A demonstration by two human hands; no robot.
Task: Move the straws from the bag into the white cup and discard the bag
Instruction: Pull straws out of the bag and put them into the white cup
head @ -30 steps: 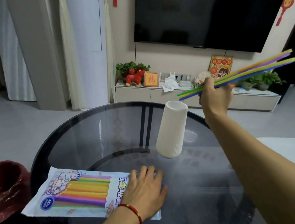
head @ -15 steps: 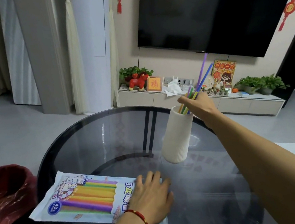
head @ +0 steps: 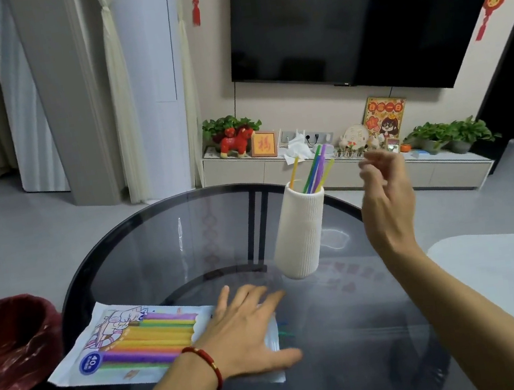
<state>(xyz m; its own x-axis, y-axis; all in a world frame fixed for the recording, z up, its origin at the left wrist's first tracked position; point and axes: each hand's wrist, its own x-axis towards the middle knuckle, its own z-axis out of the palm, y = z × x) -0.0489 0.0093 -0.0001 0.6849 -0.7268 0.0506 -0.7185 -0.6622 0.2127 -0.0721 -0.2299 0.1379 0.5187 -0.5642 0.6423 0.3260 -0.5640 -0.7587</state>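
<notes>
**Straws standing in the cup, bag pinned flat**

A bunch of straws (head: 313, 168), yellow, green, blue and purple, stands in the white cup (head: 302, 231), their upper ends fanning out above its rim. The ribbed cup stands on the round dark glass surface (head: 163, 241), toward its far side.

Just right of the cup, the right hand (head: 385, 200) is raised in the air, apart from both cup and straws. Its fingers (head: 373, 163) are loosely spread and curled, holding nothing.

Nearer the camera, the straw bag (head: 131, 341) lies flat on the surface, its printed front showing coloured stripes and a blue "40" badge. A few straw tips (head: 284, 331) show at its clear right end. The left hand (head: 248, 328), with a red bracelet (head: 208, 363) at the wrist, rests palm down on that end, fingers splayed wide and flat, pressing rather than gripping.

Left of the surface, lower down, is a bin lined with a red bag (head: 9, 345). Beyond the surface, a low cabinet (head: 344, 169) runs along the wall under a dark television (head: 372, 13).
</notes>
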